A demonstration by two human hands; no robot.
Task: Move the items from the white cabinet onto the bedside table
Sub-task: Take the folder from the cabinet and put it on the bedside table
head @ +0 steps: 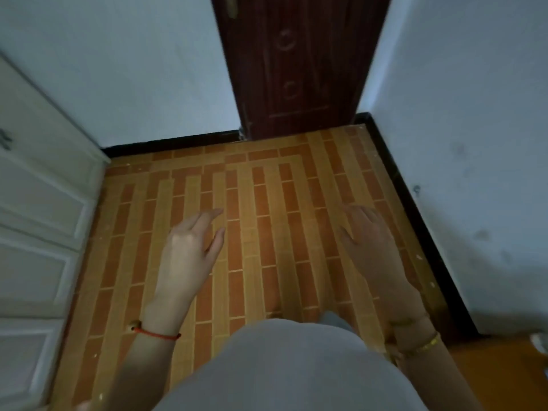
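Note:
The white cabinet (41, 209) stands along the left edge, its panelled doors shut. My left hand (189, 247) hovers over the floor to the right of the cabinet, fingers straight and relaxed, holding nothing; a red string bracelet circles its wrist. My right hand (367, 241) is stretched out over the floor on the right, blurred, fingers spread and empty, with gold bracelets at the wrist. No items from the cabinet are in sight. An orange surface (501, 378) shows at the bottom right corner; whether it is the bedside table I cannot tell.
A dark red door (296, 63) stands ahead between pale walls. Orange and tan tiled floor (267, 188) fills the middle, edged by a black skirting board (415, 226). My grey clothing (281, 372) covers the lower centre.

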